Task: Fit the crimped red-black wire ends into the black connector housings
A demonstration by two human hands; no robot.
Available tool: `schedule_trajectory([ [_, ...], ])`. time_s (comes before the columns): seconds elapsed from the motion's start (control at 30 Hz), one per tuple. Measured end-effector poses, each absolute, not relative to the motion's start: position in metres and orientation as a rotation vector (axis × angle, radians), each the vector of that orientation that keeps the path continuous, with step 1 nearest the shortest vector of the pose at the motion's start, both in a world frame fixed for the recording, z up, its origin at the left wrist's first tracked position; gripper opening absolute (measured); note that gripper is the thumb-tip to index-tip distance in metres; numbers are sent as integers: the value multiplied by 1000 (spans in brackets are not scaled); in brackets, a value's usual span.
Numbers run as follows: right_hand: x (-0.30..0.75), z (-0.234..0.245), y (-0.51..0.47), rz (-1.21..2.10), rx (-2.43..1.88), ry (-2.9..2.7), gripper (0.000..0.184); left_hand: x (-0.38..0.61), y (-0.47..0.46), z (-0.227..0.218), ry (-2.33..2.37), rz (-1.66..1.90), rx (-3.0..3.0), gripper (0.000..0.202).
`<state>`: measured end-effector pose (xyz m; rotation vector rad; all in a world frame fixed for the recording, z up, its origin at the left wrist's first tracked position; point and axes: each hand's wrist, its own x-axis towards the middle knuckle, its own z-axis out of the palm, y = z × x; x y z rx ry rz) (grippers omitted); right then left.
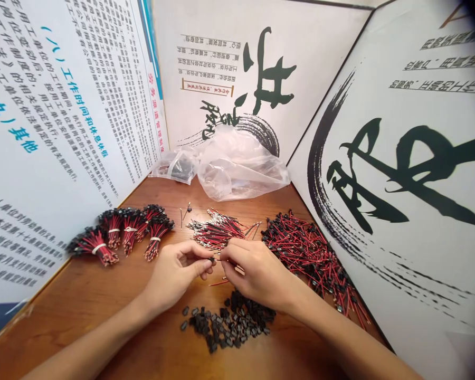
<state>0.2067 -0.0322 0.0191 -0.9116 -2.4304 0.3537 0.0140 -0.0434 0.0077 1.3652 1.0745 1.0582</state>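
Between thumb and fingers, my left hand (pixel 182 272) pinches a small black connector housing (pixel 212 259). Close beside it, my right hand (pixel 253 269) is closed on a thin wire, mostly hidden by the fingers, whose end points at the housing. Whether the wire end sits inside the housing I cannot tell. Behind the hands lies a pile of loose red and black wires (pixel 217 228) with shiny metal ends. A heap of black connector housings (pixel 233 322) spreads over the wooden table (pixel 142 338) in front of the hands.
Several banded wire bundles (pixel 130 229) stand at the left. A large pile of wires with black connectors (pixel 301 250) lies along the right panel. Clear plastic bags (pixel 241 166) rest at the back. Printed panels (pixel 229 63) enclose the table on three sides.
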Motion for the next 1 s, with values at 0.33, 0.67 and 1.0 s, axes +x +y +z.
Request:
schedule_trajectory([
  [0.33, 204, 9, -38, 396, -914, -2358, 18, 17, -47, 3, 982, 1165, 1352, 5],
  [0.67, 196, 5, -40, 424, -870, -2153, 16, 18, -49, 0, 1001, 1204, 1443, 6],
  [1.0, 207, 23, -28, 673, -905, -2288, 12, 17, -46, 5, 980, 1141, 1398, 4],
])
